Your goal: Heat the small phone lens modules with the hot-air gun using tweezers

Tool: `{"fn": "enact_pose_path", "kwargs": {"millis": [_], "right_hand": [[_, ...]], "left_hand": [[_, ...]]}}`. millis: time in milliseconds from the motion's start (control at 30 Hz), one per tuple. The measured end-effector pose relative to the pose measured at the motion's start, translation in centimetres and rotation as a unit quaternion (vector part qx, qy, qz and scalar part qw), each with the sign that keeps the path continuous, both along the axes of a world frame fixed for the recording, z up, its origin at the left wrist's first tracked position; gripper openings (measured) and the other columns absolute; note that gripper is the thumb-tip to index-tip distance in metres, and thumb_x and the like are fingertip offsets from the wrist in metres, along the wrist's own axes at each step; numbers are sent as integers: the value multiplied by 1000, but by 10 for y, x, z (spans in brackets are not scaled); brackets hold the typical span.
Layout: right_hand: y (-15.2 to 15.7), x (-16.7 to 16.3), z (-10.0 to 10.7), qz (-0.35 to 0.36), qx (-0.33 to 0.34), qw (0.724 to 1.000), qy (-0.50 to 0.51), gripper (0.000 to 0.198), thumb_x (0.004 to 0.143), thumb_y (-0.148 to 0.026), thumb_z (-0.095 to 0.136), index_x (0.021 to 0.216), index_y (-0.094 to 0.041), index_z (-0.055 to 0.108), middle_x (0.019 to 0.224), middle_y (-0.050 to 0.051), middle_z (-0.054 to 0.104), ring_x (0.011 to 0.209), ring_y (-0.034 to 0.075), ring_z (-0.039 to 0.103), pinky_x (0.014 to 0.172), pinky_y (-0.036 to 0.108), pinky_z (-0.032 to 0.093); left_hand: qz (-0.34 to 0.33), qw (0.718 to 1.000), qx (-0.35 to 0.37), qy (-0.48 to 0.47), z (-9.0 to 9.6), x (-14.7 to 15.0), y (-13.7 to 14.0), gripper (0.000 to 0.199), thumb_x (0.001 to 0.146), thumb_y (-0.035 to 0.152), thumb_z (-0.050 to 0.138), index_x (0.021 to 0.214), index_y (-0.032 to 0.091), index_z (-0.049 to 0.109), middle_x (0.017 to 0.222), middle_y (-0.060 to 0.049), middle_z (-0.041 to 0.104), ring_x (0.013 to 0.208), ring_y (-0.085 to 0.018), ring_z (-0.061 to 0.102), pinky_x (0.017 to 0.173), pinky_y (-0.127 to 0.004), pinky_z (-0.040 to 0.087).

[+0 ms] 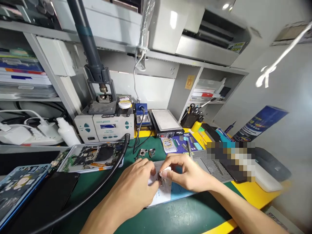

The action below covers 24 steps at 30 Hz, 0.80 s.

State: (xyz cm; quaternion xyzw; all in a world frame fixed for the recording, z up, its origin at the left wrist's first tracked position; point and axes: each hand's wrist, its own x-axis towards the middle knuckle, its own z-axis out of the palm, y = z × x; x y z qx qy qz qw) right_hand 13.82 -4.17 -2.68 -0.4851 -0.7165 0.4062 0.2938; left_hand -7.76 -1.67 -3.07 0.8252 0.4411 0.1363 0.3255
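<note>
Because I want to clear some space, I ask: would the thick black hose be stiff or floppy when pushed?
The thick black hose probably flexes springily, given its wide, smooth curve. Being round, it may roll slightly; its thickness suggests some weight.

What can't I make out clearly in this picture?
All in the head view:
- Small part: partly hidden by the left hand and right hand; its full shape is unclear.
- Dark slab: a pixelated patch covers some of it.
- Blue-edged device: cut off by the left edge.
- Blue can: small lettering blurred.
</note>
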Motion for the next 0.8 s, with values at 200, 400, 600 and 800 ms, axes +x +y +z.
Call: {"fn": "enact_pose_path", "kwargs": {"millis": [200,400,600,800], "right_hand": [[14,2,-5,-97,-45,977,183,38,83,-51,77,88,-13,73,67,-1,61,57,9,49,55,23,40],[36,21,-4,-213,39,958,189,44,76,-56,79,86,-14,70,65,-2,59,55,8,49,52,22,39],[27,72,17,-315,72,934,154,46,82,-54,74,100,-11,74,61,-3,59,50,9,49,48,23,37],[-6,135,26,-403,42,913,49,30,100,-40,62,113,-13,66,96,4,69,75,12,65,67,27,57]], "left_hand": [[-13,998,7,57,9,7,-3,17,87,33,53,96,23,64,100,-6,61,104,-26,57,93,-41,41],[-13,997,22,69,15,9,-9,22,90,33,53,102,23,68,103,-8,61,106,-26,59,96,-39,42],[-21,998,25,54,14,6,-13,25,91,38,51,102,23,68,101,-8,61,94,-23,61,86,-37,45],[-29,998,40,29,13,2,-13,26,91,39,51,101,22,68,98,-7,61,94,-24,61,85,-36,43]]}}
